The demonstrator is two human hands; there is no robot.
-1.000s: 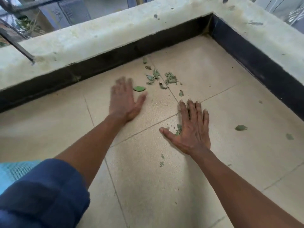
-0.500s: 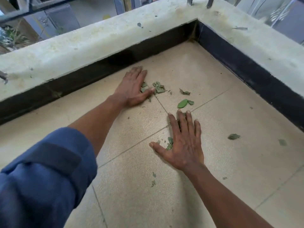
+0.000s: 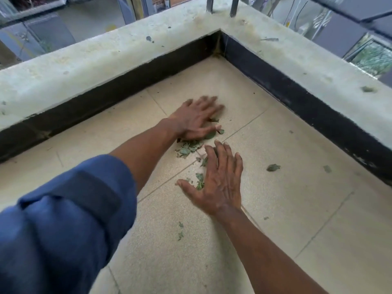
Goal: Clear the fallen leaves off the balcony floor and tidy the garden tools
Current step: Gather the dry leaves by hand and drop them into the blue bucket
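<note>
A small heap of green leaf pieces (image 3: 187, 147) lies on the beige tiled balcony floor (image 3: 286, 209) between my two hands. My left hand (image 3: 196, 118) lies flat on the floor just beyond the heap, fingers spread and blurred, with a few leaves under its palm edge. My right hand (image 3: 218, 179) rests flat on the tiles nearer to me, fingers straight, thumb out to the left, with some leaf bits (image 3: 199, 180) beside its thumb. A single leaf (image 3: 273, 167) lies apart to the right. No garden tools are in view.
A low concrete parapet (image 3: 127, 54) with a black base band runs along the far and right sides and meets in a corner (image 3: 219, 45). Small leaf crumbs (image 3: 180, 230) lie near my right forearm. Railing posts (image 3: 220, 5) stand on the parapet.
My left hand has swept right and toward my right hand, pushing the scattered leaves together into a heap. My right hand stays flat in about the same spot.
</note>
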